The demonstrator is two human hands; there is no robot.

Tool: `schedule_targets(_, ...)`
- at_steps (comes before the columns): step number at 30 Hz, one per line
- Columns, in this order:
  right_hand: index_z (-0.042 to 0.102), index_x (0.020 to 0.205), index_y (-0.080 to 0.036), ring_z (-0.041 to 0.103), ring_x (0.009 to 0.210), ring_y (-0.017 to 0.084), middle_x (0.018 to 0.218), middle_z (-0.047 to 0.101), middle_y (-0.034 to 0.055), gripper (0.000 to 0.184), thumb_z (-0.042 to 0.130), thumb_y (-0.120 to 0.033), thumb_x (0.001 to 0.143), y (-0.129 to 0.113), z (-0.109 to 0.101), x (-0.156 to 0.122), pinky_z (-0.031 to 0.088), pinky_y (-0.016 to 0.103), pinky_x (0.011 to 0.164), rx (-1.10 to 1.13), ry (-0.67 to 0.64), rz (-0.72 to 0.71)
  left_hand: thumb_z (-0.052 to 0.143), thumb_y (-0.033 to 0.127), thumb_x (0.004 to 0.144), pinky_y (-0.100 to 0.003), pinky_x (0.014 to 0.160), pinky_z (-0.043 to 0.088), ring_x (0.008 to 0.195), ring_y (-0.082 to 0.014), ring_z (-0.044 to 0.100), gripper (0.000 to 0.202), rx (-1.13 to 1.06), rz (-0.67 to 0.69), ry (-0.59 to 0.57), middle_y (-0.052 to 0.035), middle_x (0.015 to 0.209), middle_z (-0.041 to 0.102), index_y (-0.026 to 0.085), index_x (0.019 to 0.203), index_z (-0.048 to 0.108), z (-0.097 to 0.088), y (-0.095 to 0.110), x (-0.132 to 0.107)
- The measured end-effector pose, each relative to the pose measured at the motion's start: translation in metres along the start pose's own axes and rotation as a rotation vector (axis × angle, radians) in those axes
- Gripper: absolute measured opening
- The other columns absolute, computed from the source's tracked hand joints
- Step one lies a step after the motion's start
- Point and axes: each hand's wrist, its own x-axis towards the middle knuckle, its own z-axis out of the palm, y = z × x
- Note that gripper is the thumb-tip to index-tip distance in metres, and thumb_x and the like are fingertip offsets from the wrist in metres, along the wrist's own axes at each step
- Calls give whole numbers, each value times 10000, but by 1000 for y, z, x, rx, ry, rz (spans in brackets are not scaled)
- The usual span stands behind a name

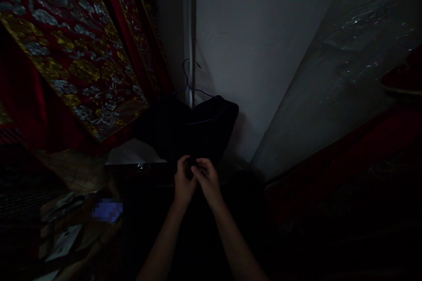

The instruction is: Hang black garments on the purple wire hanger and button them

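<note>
The black garment (pixel 201 127) hung on a thin purple hanger (pixel 191 83) against the pale wall (pixel 250 30), straight ahead of the person. Both hands met at its lower edge. The left hand (pixel 183 184) and the right hand (pixel 207 180) were each drawn into a narrow pinch on the dark cloth, fingertips almost touching. Whether some small fastening lay between them could not be told in the gloom.

The poor light looked like the main hazard, since fingers working by feel could lose their hold or catch the wrong fold. A downward tug could probably tip the garment off the slight wire hanger. The red and gold embroidered fabric (pixel 75 52) hung close on the left and a clear plastic cover (pixel 346 66) on the right, so an elbow could snag either.
</note>
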Motion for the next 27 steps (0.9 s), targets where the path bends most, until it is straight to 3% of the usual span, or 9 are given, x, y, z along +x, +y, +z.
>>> schedule_targets(2,652,964,-226,658,988,235,1023,689,67,240,715,-348,767,7,5,-13,525,363,881,-47,14,-2,637,284,865,-287,765,553,847,-173,696,591,-114,-107,34,-25,946,664,227,1404,402,5,0,-12)
schedule_targets(4,652,930,-225,669,917,229,945,692,55,192,698,-332,777,8,1,-13,530,358,842,-88,37,-13,657,291,860,-293,794,556,809,-162,700,632,-165,-154,61,6,862,662,223,1431,395,6,-2,-19)
schedule_targets(7,661,888,-220,677,829,230,844,692,46,162,677,-345,785,4,-8,-8,533,354,783,-112,28,3,681,285,826,-323,842,560,853,-182,705,378,-138,-136,86,-27,890,705,199,1188,619,5,-4,-24)
schedule_targets(10,673,870,-217,682,838,238,854,706,58,194,654,-398,805,1,-11,-9,534,356,777,-120,19,23,655,296,834,-355,854,568,899,-215,707,170,-115,-101,75,-61,937,735,185,954,703,2,-2,-24)
schedule_targets(16,624,751,-212,632,711,196,723,653,21,218,643,-425,791,-7,-11,-14,500,308,685,-139,-54,39,625,280,851,-347,812,566,854,-215,693,139,-95,-37,90,-51,867,719,195,890,728,-2,7,-25)
schedule_targets(21,573,631,-210,423,454,114,495,473,-47,217,566,-371,775,-20,-20,-14,334,243,460,-49,-180,192,594,254,862,-325,749,543,796,-204,663,106,-47,-18,66,-30,812,676,215,854,693,-1,11,-29)
schedule_targets(24,608,605,-194,379,375,97,412,459,-49,253,567,-390,759,-32,-18,-4,276,237,417,-65,-275,264,556,229,884,-310,733,520,782,-191,643,105,-27,-1,50,-23,796,652,211,836,648,-1,17,-29)
schedule_targets(27,648,597,-172,422,363,95,393,521,-18,254,586,-384,721,-55,-5,28,282,222,418,-58,-311,261,533,235,908,-316,756,516,810,-195,638,97,-1,14,41,-30,832,649,214,876,622,1,20,-26)
